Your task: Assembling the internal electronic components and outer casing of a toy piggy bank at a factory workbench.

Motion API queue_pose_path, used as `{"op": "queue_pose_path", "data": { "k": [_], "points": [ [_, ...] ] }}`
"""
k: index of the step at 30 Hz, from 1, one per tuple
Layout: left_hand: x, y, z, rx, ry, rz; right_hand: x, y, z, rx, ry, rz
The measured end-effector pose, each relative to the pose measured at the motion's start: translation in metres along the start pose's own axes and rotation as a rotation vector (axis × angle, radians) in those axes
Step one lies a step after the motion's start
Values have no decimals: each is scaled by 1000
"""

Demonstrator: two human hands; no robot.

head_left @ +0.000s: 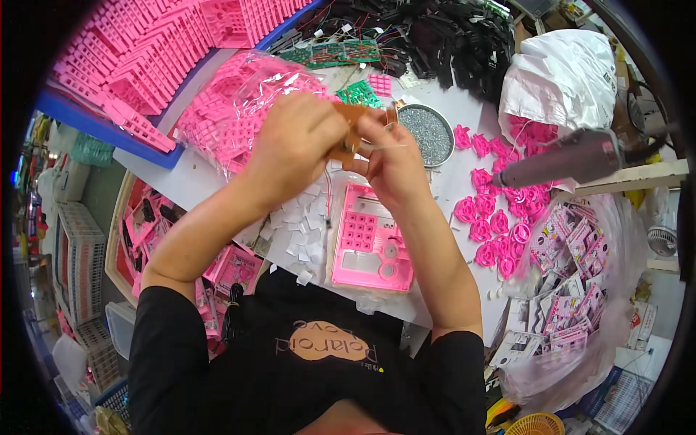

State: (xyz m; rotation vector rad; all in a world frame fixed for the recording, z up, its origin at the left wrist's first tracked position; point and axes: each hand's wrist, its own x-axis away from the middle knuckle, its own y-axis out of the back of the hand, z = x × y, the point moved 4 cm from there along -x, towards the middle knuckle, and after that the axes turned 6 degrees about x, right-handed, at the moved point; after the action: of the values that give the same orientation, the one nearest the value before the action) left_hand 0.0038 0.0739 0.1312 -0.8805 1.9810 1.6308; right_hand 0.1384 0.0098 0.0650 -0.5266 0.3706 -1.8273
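Both my hands are raised over the white table, closed around a brown circuit board [354, 116]. My left hand [297, 141] grips its left side. My right hand [395, 161] pinches it from the right, with a thin pale strip or wire between the fingers. Thin wires dangle below the board. Beneath my hands lies a pink plastic housing [348, 270] with a square keypad grid, a window and round openings. My forearms and fingers hide part of it. Close behind my right hand stands a round tin of small grey screws [428, 134].
Pink plastic parts fill a clear bag [239, 101] and a blue tray [163, 156]. Green boards [359, 94] and black parts [449, 36] lie behind. Rosette-shaped pink pieces [499, 221] spread rightward under an electric screwdriver [558, 159]. White paper squares [304, 232] lie left of the housing.
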Motion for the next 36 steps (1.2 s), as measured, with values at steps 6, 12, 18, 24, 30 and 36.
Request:
{"op": "queue_pose_path", "data": {
  "k": [6,12,18,24,30,36],
  "points": [
    [55,23,-22,550,359,-293,37,4,11,112,177,68],
    [90,-18,-27,1435,934,-70,57,-3,21,298,170,120],
    [99,-32,-15,1637,1063,-84,81,28,25,326,236,-19],
    [106,-33,-14,649,814,-110,87,35,11,468,306,-159],
    [92,-19,-14,692,536,-335,90,35,15,380,234,-84],
    [98,-30,-8,1792,1041,-234,83,43,11,419,245,-76]
  ]
}}
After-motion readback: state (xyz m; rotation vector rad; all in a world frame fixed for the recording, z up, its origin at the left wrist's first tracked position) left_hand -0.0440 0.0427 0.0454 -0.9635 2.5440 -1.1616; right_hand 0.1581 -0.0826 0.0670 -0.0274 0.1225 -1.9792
